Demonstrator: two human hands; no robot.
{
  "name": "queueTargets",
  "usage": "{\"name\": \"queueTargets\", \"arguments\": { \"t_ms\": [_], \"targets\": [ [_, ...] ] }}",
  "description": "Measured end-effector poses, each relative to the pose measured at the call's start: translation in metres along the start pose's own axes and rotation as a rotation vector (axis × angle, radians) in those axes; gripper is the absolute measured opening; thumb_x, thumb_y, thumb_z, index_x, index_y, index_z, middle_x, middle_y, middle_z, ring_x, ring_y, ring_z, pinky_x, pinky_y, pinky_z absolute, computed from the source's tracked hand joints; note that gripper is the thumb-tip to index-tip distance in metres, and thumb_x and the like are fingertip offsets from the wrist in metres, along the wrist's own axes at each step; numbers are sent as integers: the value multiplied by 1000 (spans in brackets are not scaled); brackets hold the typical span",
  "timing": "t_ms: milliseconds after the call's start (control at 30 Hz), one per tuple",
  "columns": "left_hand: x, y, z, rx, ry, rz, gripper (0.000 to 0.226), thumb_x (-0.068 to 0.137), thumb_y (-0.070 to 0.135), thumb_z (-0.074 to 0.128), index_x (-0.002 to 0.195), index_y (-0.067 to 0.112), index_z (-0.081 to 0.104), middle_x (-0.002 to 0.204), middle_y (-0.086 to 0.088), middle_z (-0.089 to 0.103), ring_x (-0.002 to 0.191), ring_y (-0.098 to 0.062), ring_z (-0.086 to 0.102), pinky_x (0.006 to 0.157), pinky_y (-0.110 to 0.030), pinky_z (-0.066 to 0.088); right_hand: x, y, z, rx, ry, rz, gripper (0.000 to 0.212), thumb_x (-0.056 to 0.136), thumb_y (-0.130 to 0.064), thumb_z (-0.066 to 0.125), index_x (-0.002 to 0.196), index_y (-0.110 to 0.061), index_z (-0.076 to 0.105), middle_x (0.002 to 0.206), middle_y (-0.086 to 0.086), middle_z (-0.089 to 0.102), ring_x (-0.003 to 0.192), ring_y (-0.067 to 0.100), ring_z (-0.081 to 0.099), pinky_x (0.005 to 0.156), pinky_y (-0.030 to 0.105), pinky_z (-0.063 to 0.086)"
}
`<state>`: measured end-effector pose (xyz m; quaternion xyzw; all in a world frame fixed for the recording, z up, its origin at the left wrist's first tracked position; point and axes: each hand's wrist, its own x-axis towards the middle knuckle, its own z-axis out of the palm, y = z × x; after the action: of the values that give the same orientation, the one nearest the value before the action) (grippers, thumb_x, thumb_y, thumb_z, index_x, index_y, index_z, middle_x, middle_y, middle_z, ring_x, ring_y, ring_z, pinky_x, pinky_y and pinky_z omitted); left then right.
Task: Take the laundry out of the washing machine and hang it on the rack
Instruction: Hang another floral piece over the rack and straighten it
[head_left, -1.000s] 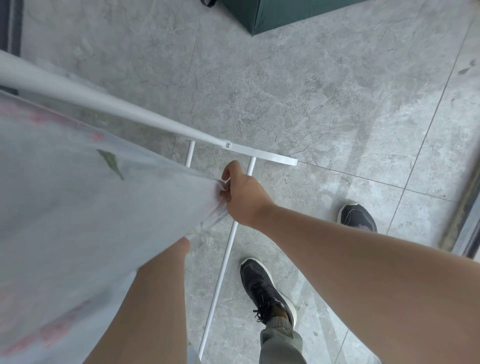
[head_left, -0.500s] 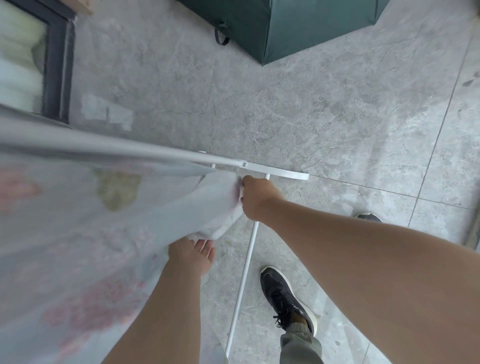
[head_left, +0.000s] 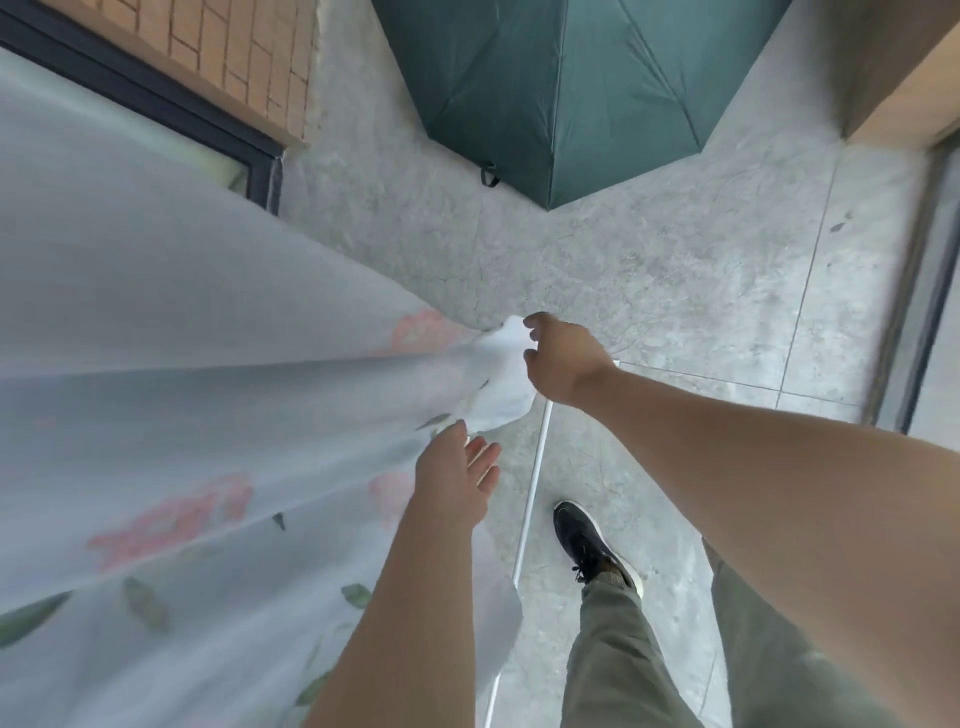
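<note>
Motion blur is noted across most of the cloth.

- A thin white sheet printed with pink flowers and green leaves (head_left: 208, 415) is draped over the white metal-tube drying rack (head_left: 531, 488) and fills the left half of the view. The rack's top bar is covered by the cloth. One slanting tube is exposed below the sheet's far corner, running down toward the viewer.
- The right hand (head_left: 563, 361) is held at that far corner. Thumb and forefinger are spread in a loose curve, with the corner's edge just beside them. No pinch is seen, so the hand is taken as released. Whether the fingertips touch the cloth cannot be told.
- The left hand (head_left: 454, 475) is held lower, at the sheet's near edge. Its fingers (head_left: 483, 460) are straight and relaxed, and nothing is grasped.
- The two hands are set apart, with the sheet's corner between them.

Surroundings:
- A dark green fabric umbrella (head_left: 561, 88) is stood open on the grey mottled stone-tile floor (head_left: 675, 270), well beyond the rack.
- An orange brick wall (head_left: 249, 52) and a dark window frame (head_left: 156, 98) are seen upper left.
- A black lace-up shoe (head_left: 584, 538) and olive trousers (head_left: 613, 649) are seen just right of the rack tube.
</note>
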<state>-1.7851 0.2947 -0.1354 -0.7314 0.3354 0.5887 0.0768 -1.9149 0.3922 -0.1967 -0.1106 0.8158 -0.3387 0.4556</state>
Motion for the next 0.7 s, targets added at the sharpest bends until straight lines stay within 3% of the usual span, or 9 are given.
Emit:
{"name": "queueTargets", "arguments": {
  "t_ms": [133, 233, 400, 567, 700],
  "targets": [
    [-73, 17, -6, 72, 27, 167, 26, 96, 24, 59, 119, 12, 63, 116, -4, 67, 95, -21, 70, 78, -31, 49, -46, -46, -39, 165, 100, -156, 49, 100, -16, 46, 148, -23, 42, 140, 1, 58, 124, 22, 56, 90, 24, 43],
    [-115, 28, -8, 95, 32, 293, 7, 96, 20, 60, 98, 15, 64, 105, -3, 68, 85, -19, 72, 75, -31, 52, -73, -79, -59, 276, 133, -270, 39, 102, -19, 44, 140, -27, 52, 133, -1, 62, 112, 18, 60, 76, 17, 43],
    [-189, 47, -15, 114, 50, 580, 12, 92, 12, 55, 84, 15, 62, 90, -3, 64, 67, -17, 68, 63, -28, 47, -117, -130, -95, 315, 113, -402, 31, 103, -21, 43, 123, -25, 66, 116, -8, 68, 99, 11, 62, 73, 12, 42],
    [-253, 73, -37, 162, 183, 906, 15, 90, 22, 61, 100, 11, 64, 89, 3, 69, 75, -14, 71, 80, -40, 54, -155, -171, -108, 347, 68, -489, 31, 101, -14, 42, 108, -19, 71, 102, -8, 69, 88, 11, 60, 70, 16, 43],
    [-286, 91, -51, 178, 233, 1075, 9, 87, 34, 65, 91, 26, 62, 87, 6, 70, 82, -12, 70, 82, -45, 55, -171, -198, -112, 346, 84, -555, 31, 100, -12, 44, 106, -21, 73, 98, -9, 71, 85, 10, 61, 66, 11, 43]
  ]
}}
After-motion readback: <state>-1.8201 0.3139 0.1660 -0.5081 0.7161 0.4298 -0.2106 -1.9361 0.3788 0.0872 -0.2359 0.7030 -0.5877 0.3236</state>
